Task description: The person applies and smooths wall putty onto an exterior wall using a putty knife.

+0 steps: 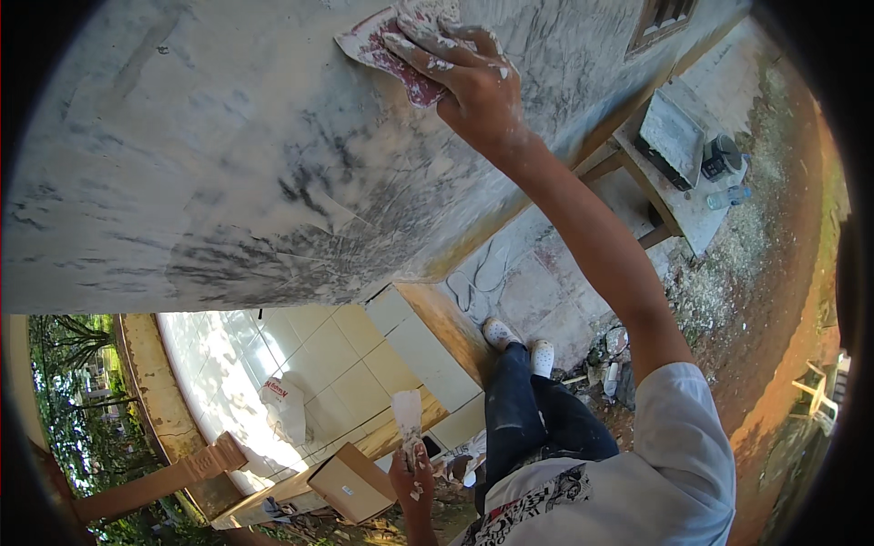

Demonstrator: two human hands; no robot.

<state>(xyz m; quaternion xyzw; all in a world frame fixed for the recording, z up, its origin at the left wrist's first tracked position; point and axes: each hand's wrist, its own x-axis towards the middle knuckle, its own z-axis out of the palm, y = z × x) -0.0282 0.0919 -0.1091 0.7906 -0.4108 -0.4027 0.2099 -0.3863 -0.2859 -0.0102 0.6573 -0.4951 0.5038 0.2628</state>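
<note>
Two hands, two tools, and all the contact was up on the wall; there the right hand, out at the end of a long, raised right arm, gripped a dark red spreader, laid against the grey and white surface; what a reach that was! The spreader poked out past the fingertips to the left, its lower edge slanting from upper left down to lower right; those white-smeared fingers covered so much of it that its long axis was hard to call; and down below, well apart from the wall, the left hand was closed around the handle of a scraper, pale blade uppermost, its long axis almost upright in view, with the tiled floor behind it; so the right hand was plainly the nearer to the wall, on the spreader itself, while the spreader lay far above the left hand and roughly in line with the blade; off to the right, a table carried a smeared tray, a dark tub and a clear bottle; a cardboard box sat open just left of the left hand in view.
</note>
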